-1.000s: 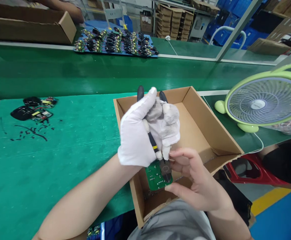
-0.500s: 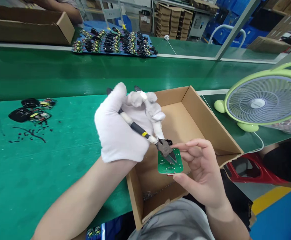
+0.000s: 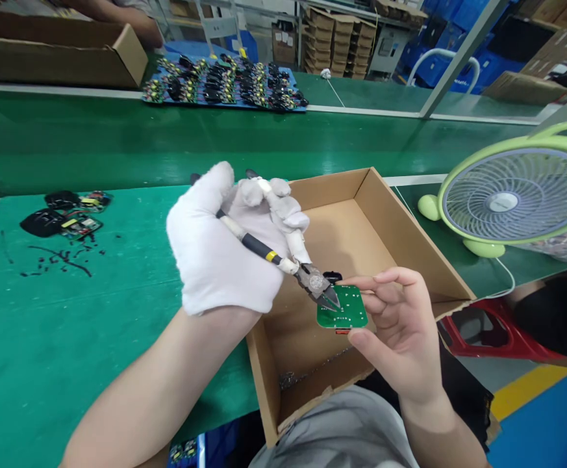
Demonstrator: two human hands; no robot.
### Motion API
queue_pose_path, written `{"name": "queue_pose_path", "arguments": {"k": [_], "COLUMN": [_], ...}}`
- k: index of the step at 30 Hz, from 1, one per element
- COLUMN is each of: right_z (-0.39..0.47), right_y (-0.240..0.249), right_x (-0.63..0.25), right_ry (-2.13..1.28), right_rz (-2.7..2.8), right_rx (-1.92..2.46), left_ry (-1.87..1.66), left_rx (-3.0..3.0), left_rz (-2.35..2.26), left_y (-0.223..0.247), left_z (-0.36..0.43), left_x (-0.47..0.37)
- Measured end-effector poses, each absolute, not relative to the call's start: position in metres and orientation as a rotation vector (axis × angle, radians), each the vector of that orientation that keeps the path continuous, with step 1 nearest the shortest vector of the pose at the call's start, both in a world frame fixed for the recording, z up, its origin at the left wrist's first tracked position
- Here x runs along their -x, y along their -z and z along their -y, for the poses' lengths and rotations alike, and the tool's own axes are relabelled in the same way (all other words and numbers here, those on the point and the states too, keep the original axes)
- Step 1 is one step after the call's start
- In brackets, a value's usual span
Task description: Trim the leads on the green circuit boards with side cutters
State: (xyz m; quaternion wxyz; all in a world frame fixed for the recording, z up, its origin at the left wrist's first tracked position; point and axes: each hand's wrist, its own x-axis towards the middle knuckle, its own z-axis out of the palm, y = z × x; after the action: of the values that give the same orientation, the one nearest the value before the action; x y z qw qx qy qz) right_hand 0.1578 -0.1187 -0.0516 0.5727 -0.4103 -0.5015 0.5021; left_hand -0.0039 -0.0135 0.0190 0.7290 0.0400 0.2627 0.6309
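My left hand [image 3: 234, 240], in a white glove, is wrapped round a pair of cutting pliers [image 3: 315, 283] with black, white and yellow handles. The jaws point down to the right and lie over the left part of a green circuit board [image 3: 349, 309]. Bare fingers of my right hand [image 3: 400, 325] pinch the board by its right side, thumb at the lower edge. A black part [image 3: 332, 277] shows behind the board's top edge, a red one [image 3: 342, 331] below it. Both hands are above an open cardboard box [image 3: 371, 227].
Black housings with boards [image 3: 44, 222] and dark scraps [image 3: 62, 257] lie on the green mat [image 3: 117, 292] at left. Behind stands a blue tray of assemblies [image 3: 225, 84]. A green fan [image 3: 502, 201] is at right. A person's arm [image 3: 122, 19] shows at top left.
The gloved hand and pliers have shifted left. The board has moved slightly right and up, and its tilt has changed, so the jaws now cover less of it.
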Motion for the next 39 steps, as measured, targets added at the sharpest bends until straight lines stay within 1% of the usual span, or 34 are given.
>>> {"name": "queue_pose_path", "arguments": {"k": [7,11,25,32,39], "right_z": [0.118,0.117,0.118,0.117,0.118], "right_y": [0.047,0.047,0.047,0.053,0.057], "right_x": [-0.157,-0.156,-0.154,-0.155,-0.156], "right_ry": [-1.1,-1.068,-1.096,-1.066,-1.032], "right_rz": [1.196,1.185,1.13,1.152,1.188], "right_rx": [1.008,0.996,0.941,0.873,0.876], "left_ry": [-1.382,-1.434,-1.414,-1.504,-1.498], "left_rx": [-0.079,-0.048,0.009,-0.014,-0.026], "left_rz": [-0.592,-0.596,-0.606,-0.631,-0.652], "left_y": [-0.019,-0.021,-0.024,-0.018,-0.012], "left_z": [0.017,0.016,0.009,0.005,0.007], "left_x": [-0.002,0.0,0.005,0.002,-0.006]}}
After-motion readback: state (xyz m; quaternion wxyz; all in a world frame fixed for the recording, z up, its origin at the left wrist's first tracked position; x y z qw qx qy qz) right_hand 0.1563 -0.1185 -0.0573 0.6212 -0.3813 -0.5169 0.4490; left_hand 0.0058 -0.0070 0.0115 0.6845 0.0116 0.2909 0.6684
